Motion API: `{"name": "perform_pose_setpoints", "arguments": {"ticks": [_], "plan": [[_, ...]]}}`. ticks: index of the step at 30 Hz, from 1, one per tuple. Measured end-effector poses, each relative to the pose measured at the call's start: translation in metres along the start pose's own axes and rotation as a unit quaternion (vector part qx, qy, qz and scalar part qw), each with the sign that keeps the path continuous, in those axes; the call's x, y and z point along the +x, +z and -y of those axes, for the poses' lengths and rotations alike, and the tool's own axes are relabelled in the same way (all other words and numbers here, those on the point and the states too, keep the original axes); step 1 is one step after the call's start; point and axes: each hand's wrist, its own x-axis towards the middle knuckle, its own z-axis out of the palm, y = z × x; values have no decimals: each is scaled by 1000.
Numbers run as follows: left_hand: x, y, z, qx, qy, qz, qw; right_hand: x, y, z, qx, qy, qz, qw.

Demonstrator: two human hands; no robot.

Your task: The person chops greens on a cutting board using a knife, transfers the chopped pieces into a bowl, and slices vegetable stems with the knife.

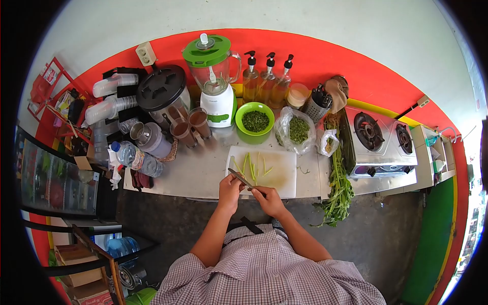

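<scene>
A knife is held slantwise between my two hands, just above the front edge of the white cutting board. My right hand closes on its lower right end. The fingers of my left hand are curled against its upper left part; which end is the handle I cannot tell. Several thin green stalks lie on the left half of the board, beyond the knife. Behind the board stands a green bowl of chopped greens, and right of it a clear plastic bag with more greens.
A blender, pump bottles and a utensil holder line the wall. Brown cups and a water bottle stand left. Leafy stalks hang over the counter edge beside a gas stove.
</scene>
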Motion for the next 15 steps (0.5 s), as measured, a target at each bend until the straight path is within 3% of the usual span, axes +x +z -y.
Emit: {"name": "perform_pose_setpoints", "arguments": {"ticks": [15], "plan": [[5, 7, -3, -36, -20, 2, 999, 3, -3, -14, 23, 39, 9, 999]]}}
